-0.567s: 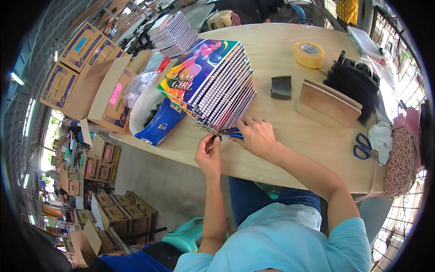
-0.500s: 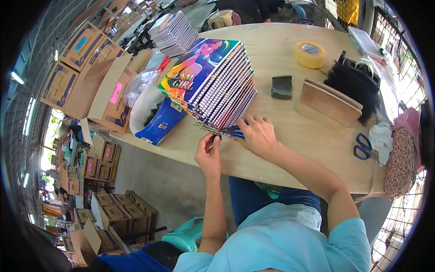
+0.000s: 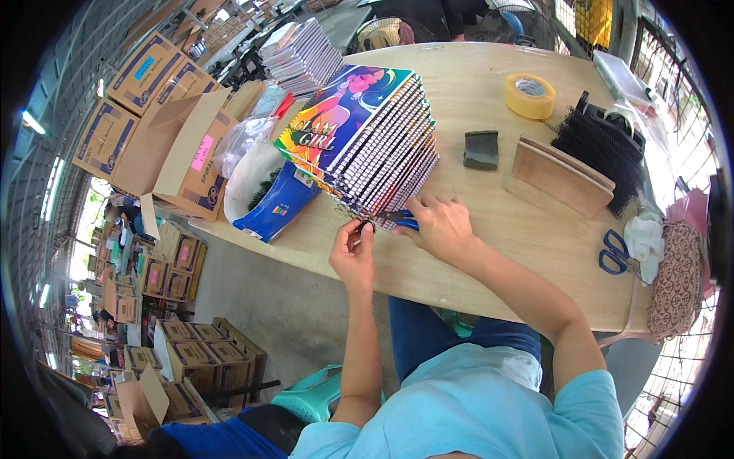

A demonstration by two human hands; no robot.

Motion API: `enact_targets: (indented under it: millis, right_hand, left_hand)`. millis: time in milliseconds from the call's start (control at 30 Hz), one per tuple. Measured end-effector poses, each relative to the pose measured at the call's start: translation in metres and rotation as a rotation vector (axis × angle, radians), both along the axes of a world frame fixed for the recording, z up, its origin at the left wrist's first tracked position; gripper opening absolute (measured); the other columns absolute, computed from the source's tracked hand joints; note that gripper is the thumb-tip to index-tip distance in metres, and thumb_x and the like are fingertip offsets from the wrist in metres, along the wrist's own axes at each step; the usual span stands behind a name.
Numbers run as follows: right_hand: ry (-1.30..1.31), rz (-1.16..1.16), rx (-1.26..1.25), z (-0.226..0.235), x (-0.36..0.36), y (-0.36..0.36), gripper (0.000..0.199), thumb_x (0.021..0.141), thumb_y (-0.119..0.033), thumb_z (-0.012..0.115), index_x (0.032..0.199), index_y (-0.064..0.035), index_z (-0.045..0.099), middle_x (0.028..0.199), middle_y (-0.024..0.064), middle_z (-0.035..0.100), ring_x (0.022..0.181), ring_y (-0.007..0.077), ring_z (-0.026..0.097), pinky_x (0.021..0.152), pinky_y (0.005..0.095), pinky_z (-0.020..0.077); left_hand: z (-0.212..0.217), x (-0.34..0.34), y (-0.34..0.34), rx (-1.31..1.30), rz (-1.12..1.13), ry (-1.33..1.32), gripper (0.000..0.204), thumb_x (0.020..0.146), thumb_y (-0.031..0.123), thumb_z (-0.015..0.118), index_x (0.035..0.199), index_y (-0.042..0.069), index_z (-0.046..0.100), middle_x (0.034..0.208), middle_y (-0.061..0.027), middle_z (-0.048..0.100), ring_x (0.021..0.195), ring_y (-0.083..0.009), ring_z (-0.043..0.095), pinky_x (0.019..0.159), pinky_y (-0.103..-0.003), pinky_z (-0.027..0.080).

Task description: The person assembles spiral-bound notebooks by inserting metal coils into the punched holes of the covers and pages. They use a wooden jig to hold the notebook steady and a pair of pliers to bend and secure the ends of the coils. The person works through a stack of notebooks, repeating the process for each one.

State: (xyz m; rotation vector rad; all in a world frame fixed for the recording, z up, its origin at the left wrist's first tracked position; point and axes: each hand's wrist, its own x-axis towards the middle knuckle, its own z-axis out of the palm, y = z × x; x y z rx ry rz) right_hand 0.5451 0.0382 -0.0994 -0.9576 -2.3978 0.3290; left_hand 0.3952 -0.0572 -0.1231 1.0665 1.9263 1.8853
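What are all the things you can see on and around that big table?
spiral notebooks: one fanned stack, colourful covers, table middle
blue-handled tool: one, under right hand
tape roll: one, yellow, far side
dark block: one, grey, right of the notebooks
wooden boards: about two, brown, right
black spiral coils: one bundle, far right
scissors: one, blue, right edge
cardboard boxes: several, brown, left
table: one, light wood
left hand: pinching at the stack's corner
right hand: on tool

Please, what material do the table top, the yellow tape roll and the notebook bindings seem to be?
Table top: likely wood or laminate, pale with visible grain, matte. Yellow tape roll: probably plastic film, slightly glossy. Notebook bindings: apparently thin spiral wire, dark; metal or plastic cannot be told.
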Motion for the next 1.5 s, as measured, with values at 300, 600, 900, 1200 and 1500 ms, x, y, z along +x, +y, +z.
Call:
enact_targets:
  millis: [300,600,900,1200,1500]
  right_hand:
    - [0.079,-0.068,0.141,0.009,-0.006,-0.001,0.050,0.070,-0.052,0.075,0.094,-0.0098,0.063,0.089,0.0079,0.062,0.085,0.0264,0.063,0.070,0.0438,0.0483]
    - [0.072,-0.035,0.057,0.010,0.000,0.003,0.049,0.070,-0.050,0.076,0.092,-0.0090,0.063,0.084,0.0072,0.063,0.078,0.0264,0.064,0.066,0.0430,0.0489]
    - [0.016,-0.029,0.091,0.010,-0.010,0.001,0.052,0.075,-0.056,0.070,0.097,-0.0087,0.063,0.087,0.0102,0.065,0.084,0.0289,0.066,0.070,0.0458,0.0489]
    - [0.186,-0.051,-0.079,0.022,0.024,0.010,0.045,0.078,-0.052,0.071,0.093,-0.0099,0.064,0.081,0.0121,0.066,0.075,0.0334,0.066,0.066,0.0433,0.0517]
    - [0.400,-0.095,-0.570,0.002,0.106,0.014,0.030,0.083,-0.028,0.075,0.092,-0.0012,0.065,0.074,0.0102,0.062,0.068,0.0166,0.057,0.065,0.0318,0.0465]
  left_hand:
    - [0.010,0.002,0.003,0.039,-0.037,0.000,0.021,0.088,0.006,0.070,0.105,-0.004,0.064,0.091,-0.0071,0.068,0.079,-0.0087,0.063,0.065,-0.021,0.051]
    - [0.014,0.003,-0.002,-0.031,0.050,0.029,0.021,0.089,0.006,0.068,0.105,-0.006,0.063,0.091,-0.0091,0.066,0.077,-0.0122,0.063,0.068,-0.026,0.056]
    - [0.017,-0.003,0.005,0.032,0.019,0.125,0.023,0.088,0.010,0.070,0.106,-0.004,0.065,0.091,-0.0083,0.069,0.075,-0.0106,0.064,0.065,-0.024,0.052]
    - [0.021,-0.009,-0.008,-0.007,-0.077,-0.102,0.019,0.088,0.009,0.070,0.101,-0.005,0.066,0.084,-0.0059,0.067,0.070,-0.0095,0.061,0.064,-0.023,0.052]
    - [0.076,-0.171,0.008,-0.016,0.249,0.285,0.024,0.087,0.018,0.071,0.101,-0.002,0.069,0.079,-0.0044,0.067,0.071,-0.0107,0.062,0.066,-0.024,0.049]
